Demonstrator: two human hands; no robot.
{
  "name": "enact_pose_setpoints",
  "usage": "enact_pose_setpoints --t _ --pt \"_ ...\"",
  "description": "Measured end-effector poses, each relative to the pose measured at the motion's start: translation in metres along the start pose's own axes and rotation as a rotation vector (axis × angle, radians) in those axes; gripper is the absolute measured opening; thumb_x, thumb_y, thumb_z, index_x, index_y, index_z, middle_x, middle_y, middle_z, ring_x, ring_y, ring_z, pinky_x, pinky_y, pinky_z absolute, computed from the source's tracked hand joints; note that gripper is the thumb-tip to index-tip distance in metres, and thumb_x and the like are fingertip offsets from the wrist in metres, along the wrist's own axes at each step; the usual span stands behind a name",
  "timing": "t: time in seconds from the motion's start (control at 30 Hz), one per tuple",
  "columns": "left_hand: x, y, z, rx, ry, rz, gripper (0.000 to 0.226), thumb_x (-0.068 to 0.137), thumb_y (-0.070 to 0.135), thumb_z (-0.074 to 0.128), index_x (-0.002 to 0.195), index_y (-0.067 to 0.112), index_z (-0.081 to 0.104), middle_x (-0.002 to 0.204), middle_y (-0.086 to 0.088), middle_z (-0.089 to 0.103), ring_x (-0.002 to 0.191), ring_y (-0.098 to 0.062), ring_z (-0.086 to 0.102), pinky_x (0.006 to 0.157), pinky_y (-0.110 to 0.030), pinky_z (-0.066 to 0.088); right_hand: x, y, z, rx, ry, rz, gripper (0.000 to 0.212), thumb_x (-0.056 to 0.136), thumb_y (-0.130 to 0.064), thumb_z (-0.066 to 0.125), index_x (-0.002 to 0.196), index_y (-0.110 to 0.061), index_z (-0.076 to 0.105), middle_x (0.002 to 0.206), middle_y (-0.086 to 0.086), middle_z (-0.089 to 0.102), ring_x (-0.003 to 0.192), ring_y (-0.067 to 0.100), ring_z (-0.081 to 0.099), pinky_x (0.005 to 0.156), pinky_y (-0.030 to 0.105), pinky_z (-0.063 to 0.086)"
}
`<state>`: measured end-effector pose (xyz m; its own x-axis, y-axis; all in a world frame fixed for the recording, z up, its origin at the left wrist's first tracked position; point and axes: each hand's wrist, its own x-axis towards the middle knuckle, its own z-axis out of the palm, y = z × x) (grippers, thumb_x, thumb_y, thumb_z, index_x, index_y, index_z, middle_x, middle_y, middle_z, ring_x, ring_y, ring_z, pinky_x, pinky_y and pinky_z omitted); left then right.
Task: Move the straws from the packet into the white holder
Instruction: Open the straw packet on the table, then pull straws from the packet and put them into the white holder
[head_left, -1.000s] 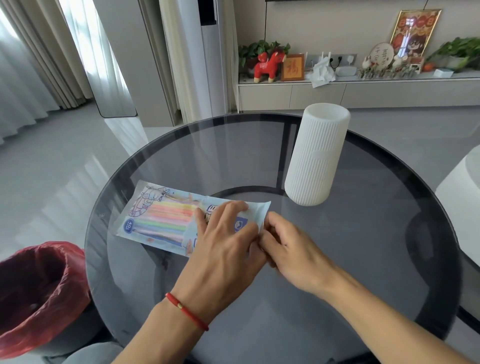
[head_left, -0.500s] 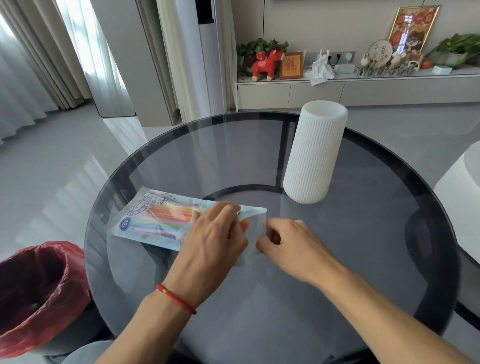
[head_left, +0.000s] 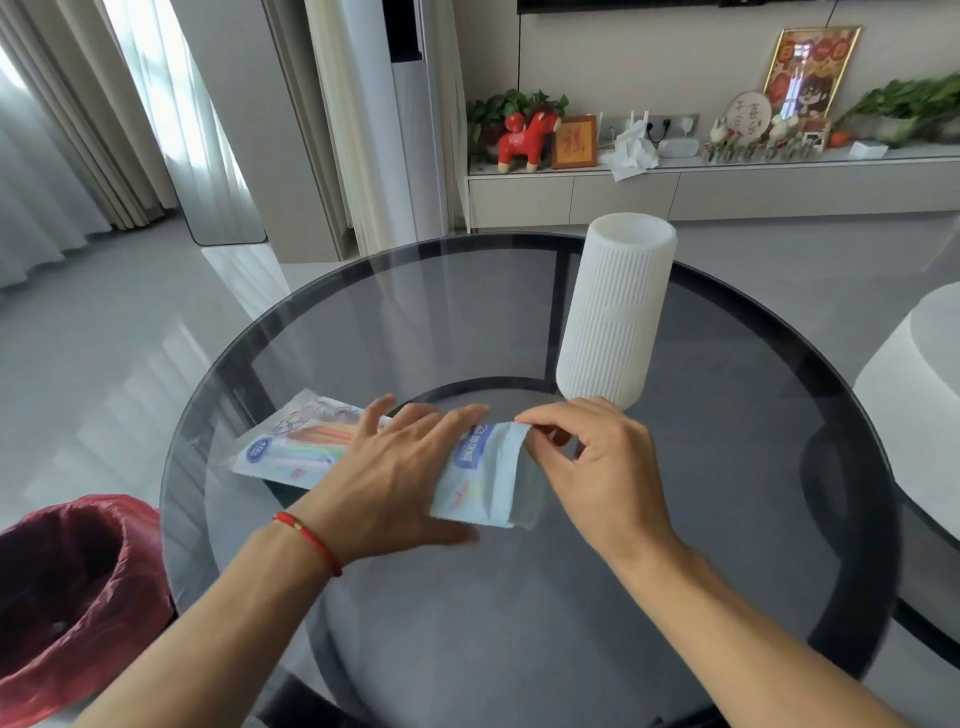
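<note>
packet (head_left: 291, 452): clear plastic with rainbow straws (head_left: 322, 441) inside, frame centre, right end lifted
left hand (head_left: 400, 478): fingers flat, pressing it down
right hand (head_left: 597, 467): pinching the flap
holder (head_left: 613, 317): ribbed white, upright, upper right
desk (head_left: 519, 623): round smoked glass, red bin (head_left: 67, 597) lower left

A home living room: a round glass table (head_left: 363, 322) fills the frame's centre, long curtains (head_left: 62, 130) hang at upper left, and a low cabinet (head_left: 701, 192) at upper right carries a red toy horse (head_left: 524, 137), potted plants (head_left: 914, 106) and a framed picture (head_left: 810, 70).
</note>
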<state>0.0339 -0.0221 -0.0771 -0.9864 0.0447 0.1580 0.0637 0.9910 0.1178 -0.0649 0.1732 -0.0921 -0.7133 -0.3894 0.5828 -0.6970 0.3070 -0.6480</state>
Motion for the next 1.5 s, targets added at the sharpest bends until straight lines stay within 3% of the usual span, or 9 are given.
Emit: enact_pose_setpoints --t 0.1,0.27,0.33,0.47,0.63,0.9,1.13,1.3,1.5 --pt "0.01 -0.005 0.005 -0.124 0.224 -0.044 0.073 0.061 0.044 0.081 0.125 0.034 0.049 0.109 0.015 0.067 0.098 -0.016 0.065 0.09 -0.041 0.045 0.005 0.002 -0.004 0.105 0.016 0.132 0.009 0.088 -0.013 0.084 0.084 -0.018 0.077 0.073 -0.013 0.072 0.062 0.011 0.06 0.058 0.02 0.049" --pt "0.009 -0.012 0.009 -0.164 0.287 -0.073 0.071 0.056 0.045 0.077 0.12 0.035 0.049 0.095 0.018 0.068 0.088 -0.011 0.065 0.083 -0.04 0.046 -0.001 0.003 -0.004 0.358 -0.501 0.264 0.026 0.096 -0.038 0.076 0.122 -0.04 0.074 0.121 -0.029 0.074 0.043 0.014 0.066 0.051 0.014 0.048" --pt "0.008 -0.011 0.011 -0.158 0.271 -0.062 0.073 0.056 0.048 0.08 0.121 0.036 0.048 0.095 0.019 0.068 0.088 -0.009 0.064 0.083 -0.039 0.046 -0.005 0.003 0.003 0.352 -0.597 0.28 0.026 0.098 -0.035 0.072 0.123 -0.043 0.073 0.123 -0.029 0.074 0.036 0.019 0.063 0.046 0.009 0.043" --pt "0.005 -0.009 0.014 -0.136 0.27 -0.07 0.072 0.057 0.05 0.084 0.118 0.035 0.05 0.095 0.019 0.068 0.086 -0.008 0.064 0.081 -0.036 0.046 0.003 0.006 0.011 0.412 -0.464 0.314 0.016 0.095 -0.017 0.078 0.103 -0.028 0.086 0.078 -0.018 0.08 0.031 0.016 0.053 0.04 0.016 0.039" --pt "0.001 -0.018 0.004 -0.121 0.286 -0.146 0.055 0.061 0.045 0.082 0.109 0.036 0.055 0.089 0.017 0.067 0.077 -0.014 0.064 0.073 -0.036 0.048 0.013 0.013 -0.006 0.501 -0.27 0.402 0.019 0.088 -0.006 0.084 0.093 -0.024 0.087 0.074 -0.006 0.082 0.039 0.012 0.056 0.04 0.02 0.043" --pt "-0.005 -0.018 0.0 -0.116 0.271 -0.192 0.047 0.062 0.045 0.072 0.107 0.035 0.059 0.089 0.012 0.069 0.077 -0.019 0.066 0.073 -0.042 0.051 0.006 0.011 -0.008 0.746 -0.254 0.568 0.008 0.094 -0.01 0.08 0.101 -0.01 0.08 0.093 0.01 0.08 0.076 0.023 0.078 0.062 0.031 0.062" --pt "-0.008 -0.026 0.002 -0.073 0.286 -0.229 0.045 0.064 0.046 0.064 0.107 0.035 0.057 0.091 0.012 0.069 0.08 -0.02 0.067 0.074 -0.04 0.047 0.023 0.015 -0.024 0.88 -0.006 0.698 0.007 0.089 0.001 0.078 0.085 -0.004 0.076 0.067 0.008 0.073 0.056 0.016 0.068 0.058 0.02 0.058" --pt "-0.005 -0.02 0.008 -0.029 0.284 -0.237 0.042 0.067 0.052 0.051 0.106 0.037 0.055 0.089 0.012 0.067 0.082 -0.02 0.066 0.073 -0.04 0.044 0.018 0.016 -0.022 1.252 0.091 0.833 0.025 0.075 -0.021 0.084 0.091 -0.013 0.067 0.07 -0.001 0.069 0.055 0.01 0.063 0.051 0.017 0.053" --pt "-0.004 -0.013 0.01 -0.012 0.284 -0.267 0.04 0.069 0.043 0.067 0.107 0.038 0.055 0.091 0.012 0.066 0.085 -0.02 0.066 0.074 -0.039 0.042 0.01 0.011 -0.006 1.325 0.085 0.911 0.057 0.069 -0.047 0.088 0.111 -0.015 0.066 0.074 -0.001 0.062 0.055 0.01 0.058 0.044 0.02 0.046"
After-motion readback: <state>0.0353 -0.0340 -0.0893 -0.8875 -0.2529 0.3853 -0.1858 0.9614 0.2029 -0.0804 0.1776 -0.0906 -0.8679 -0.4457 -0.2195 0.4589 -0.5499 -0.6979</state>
